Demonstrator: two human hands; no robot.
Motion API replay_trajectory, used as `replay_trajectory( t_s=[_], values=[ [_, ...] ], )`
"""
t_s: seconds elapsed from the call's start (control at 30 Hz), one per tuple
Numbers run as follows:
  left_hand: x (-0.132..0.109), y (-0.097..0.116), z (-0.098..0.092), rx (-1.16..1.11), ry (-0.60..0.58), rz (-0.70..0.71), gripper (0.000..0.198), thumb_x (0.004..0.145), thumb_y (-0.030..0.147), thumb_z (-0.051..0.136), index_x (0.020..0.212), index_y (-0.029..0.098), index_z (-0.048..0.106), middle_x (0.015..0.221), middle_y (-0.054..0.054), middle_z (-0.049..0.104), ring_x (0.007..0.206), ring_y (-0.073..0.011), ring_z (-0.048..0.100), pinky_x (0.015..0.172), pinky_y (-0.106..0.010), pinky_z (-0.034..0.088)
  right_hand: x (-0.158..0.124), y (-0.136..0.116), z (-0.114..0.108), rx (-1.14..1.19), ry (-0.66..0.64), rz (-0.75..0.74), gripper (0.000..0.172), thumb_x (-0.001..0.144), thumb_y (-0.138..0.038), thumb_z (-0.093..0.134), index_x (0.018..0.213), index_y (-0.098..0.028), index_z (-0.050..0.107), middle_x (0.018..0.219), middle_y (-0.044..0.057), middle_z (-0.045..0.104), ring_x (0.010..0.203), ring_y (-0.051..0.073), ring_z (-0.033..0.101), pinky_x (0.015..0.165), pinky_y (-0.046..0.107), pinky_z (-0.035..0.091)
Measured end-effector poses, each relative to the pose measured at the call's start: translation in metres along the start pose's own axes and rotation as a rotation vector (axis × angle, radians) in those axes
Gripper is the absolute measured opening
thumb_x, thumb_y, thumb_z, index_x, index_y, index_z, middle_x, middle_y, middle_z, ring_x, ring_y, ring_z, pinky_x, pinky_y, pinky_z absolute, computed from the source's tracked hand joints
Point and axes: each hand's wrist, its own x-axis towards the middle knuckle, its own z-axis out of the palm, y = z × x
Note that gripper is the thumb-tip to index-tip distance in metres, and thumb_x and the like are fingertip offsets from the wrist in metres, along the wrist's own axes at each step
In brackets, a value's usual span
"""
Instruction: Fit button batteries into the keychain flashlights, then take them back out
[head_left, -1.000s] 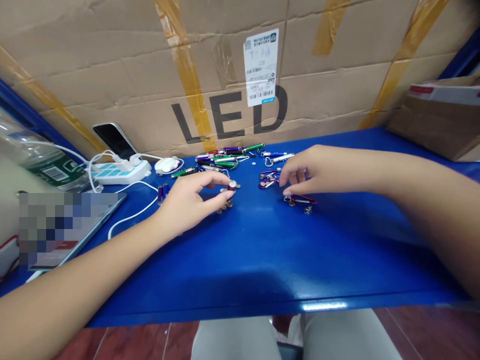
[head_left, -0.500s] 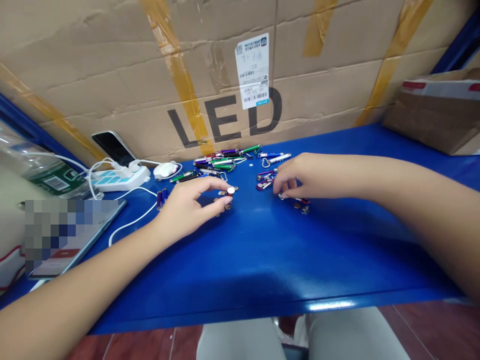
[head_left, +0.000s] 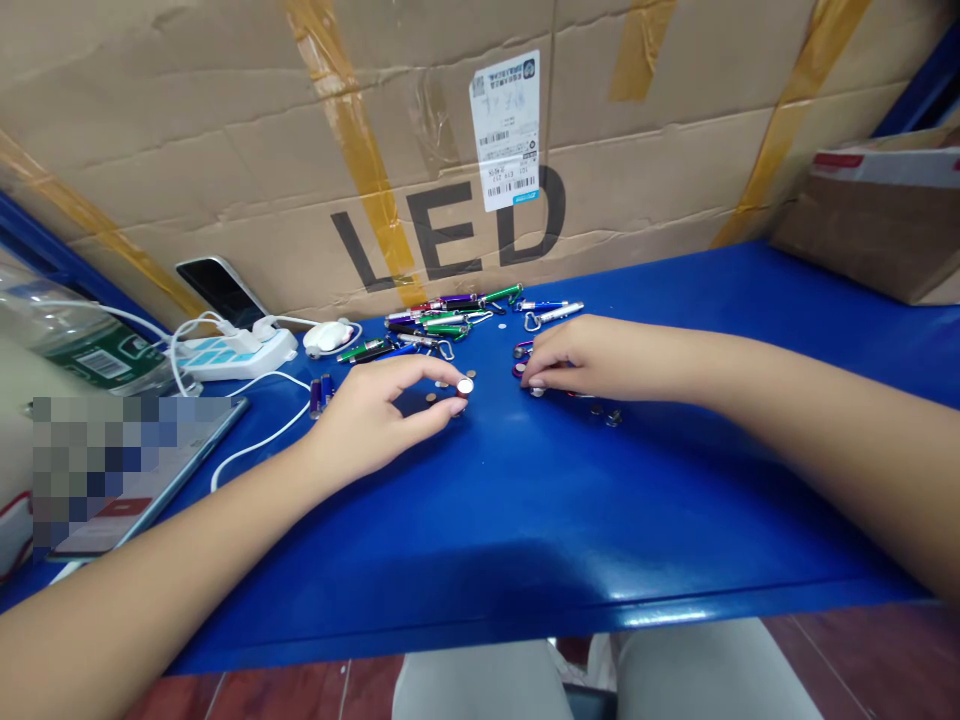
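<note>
My left hand (head_left: 379, 410) rests on the blue table (head_left: 525, 500) and pinches a small red cylinder with a silver cap (head_left: 464, 386) between thumb and forefinger. A few small button cells (head_left: 431, 398) lie under its fingers. My right hand (head_left: 574, 355) lies fingers down on a purple keychain piece (head_left: 519, 350), with its fingertips pressed together on something small. More button cells (head_left: 604, 413) lie just behind that hand. A pile of small keychain flashlights (head_left: 450, 320) in green, purple, silver and blue sits beyond both hands.
A big cardboard box marked LED (head_left: 450, 235) stands against the table's far edge. At the left are a white power strip (head_left: 236, 352) with cables, a phone (head_left: 221, 290), a tablet (head_left: 127, 480) and a plastic bottle (head_left: 67, 335). A smaller carton (head_left: 877, 230) sits at the right.
My right hand has slid left along the table, off the red carabiner piece and onto the purple one. My left hand has stayed in place with the red cylinder.
</note>
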Motion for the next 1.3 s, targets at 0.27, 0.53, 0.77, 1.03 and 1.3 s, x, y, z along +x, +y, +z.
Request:
replay_trajectory(
  t_s=[0.27,0.53,0.77,1.03,1.3],
  values=[
    [0.0,0.003,0.0,-0.052,-0.002,0.001,0.014,0.085,0.028,0.064,0.096,0.019,0.064,0.103,-0.006,0.075,0.091,-0.0194,0.072,0.086,-0.033,0.057,-0.003,-0.007,-0.005,-0.069,0.082,0.069,0.027,0.092,-0.039,0.053,0.087,-0.023,0.074,0.087,0.003,0.074,0.073,0.017,0.064,0.065,0.03,0.046],
    [-0.001,-0.001,0.004,-0.143,0.001,0.002,0.012,0.088,0.025,0.059,0.098,0.018,0.06,0.098,-0.006,0.072,0.081,-0.0157,0.071,0.077,-0.028,0.059,-0.001,-0.007,-0.002,-0.085,0.051,0.024,0.017,0.086,-0.027,0.058,0.083,-0.024,0.074,0.083,0.0,0.074,0.072,0.016,0.065,0.063,0.029,0.045],
    [-0.003,-0.002,0.004,-0.112,-0.085,0.022,0.015,0.088,0.027,0.059,0.1,0.018,0.061,0.097,-0.005,0.072,0.072,-0.0138,0.069,0.068,-0.026,0.057,0.002,-0.043,-0.006,0.188,0.367,0.084,0.014,0.083,-0.026,0.06,0.084,-0.022,0.073,0.081,-0.002,0.074,0.07,0.014,0.065,0.063,0.026,0.046],
    [-0.002,0.0,0.004,-0.058,-0.062,0.069,0.018,0.089,0.028,0.057,0.102,0.017,0.063,0.09,-0.005,0.071,0.068,-0.0124,0.065,0.062,-0.024,0.052,0.007,-0.052,0.003,0.102,0.396,-0.078,0.014,0.087,-0.025,0.057,0.086,-0.019,0.07,0.08,0.001,0.072,0.072,0.015,0.062,0.066,0.027,0.043],
    [-0.004,0.001,0.001,0.174,0.058,0.302,0.016,0.093,0.022,0.058,0.107,0.017,0.063,0.093,-0.005,0.071,0.083,-0.0143,0.066,0.074,-0.025,0.052,0.005,-0.062,0.008,-0.071,0.303,-0.021,0.027,0.093,-0.023,0.041,0.076,-0.016,0.062,0.079,0.006,0.066,0.07,0.017,0.057,0.067,0.03,0.039]
  ],
)
